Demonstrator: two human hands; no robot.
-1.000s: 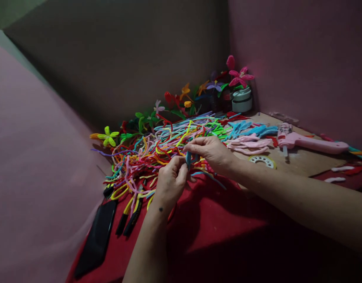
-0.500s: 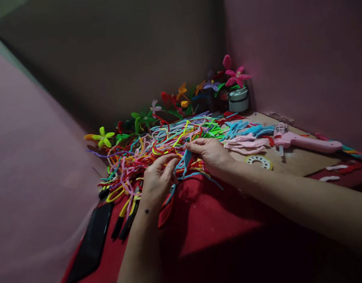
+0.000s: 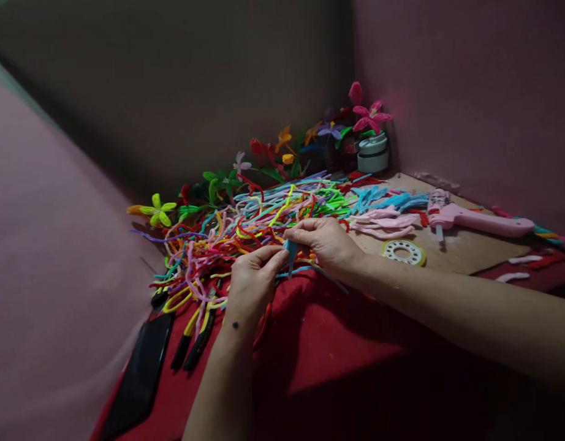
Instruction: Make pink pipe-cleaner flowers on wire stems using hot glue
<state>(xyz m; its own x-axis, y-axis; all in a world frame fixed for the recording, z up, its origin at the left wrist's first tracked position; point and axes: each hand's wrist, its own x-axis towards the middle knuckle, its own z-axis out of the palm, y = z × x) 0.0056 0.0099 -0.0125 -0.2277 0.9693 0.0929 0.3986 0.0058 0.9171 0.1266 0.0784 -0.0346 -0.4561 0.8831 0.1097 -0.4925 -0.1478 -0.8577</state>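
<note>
One flat black slab (image 3: 138, 376) lies at the far left of the red-covered counter (image 3: 337, 343). Behind it, a yellow fuzzy flower (image 3: 158, 211) stands near the wall, and just to the slab's right rests a hand tool (image 3: 195, 340) with yellow-and-black handles, its upper end among the loose stems. A tangled heap of many-coloured fuzzy stems (image 3: 246, 229) spreads across the middle. In front of the heap, the left hand (image 3: 257, 278) has thumb and forefinger nearly closed at the edge of a small blue fuzzy piece (image 3: 290, 250), which sits between the two hands. The right hand (image 3: 328, 242) pinches its top between thumb and forefinger, the other fingers curled. Further right, a pink flower (image 3: 372, 116) rises by a pale lidded container (image 3: 373, 154); pale pink pieces (image 3: 383, 222), a tape roll (image 3: 403, 252), blue pieces (image 3: 404, 201) and a pink glue gun (image 3: 487, 222) lie on a brown board (image 3: 470, 252).
</note>
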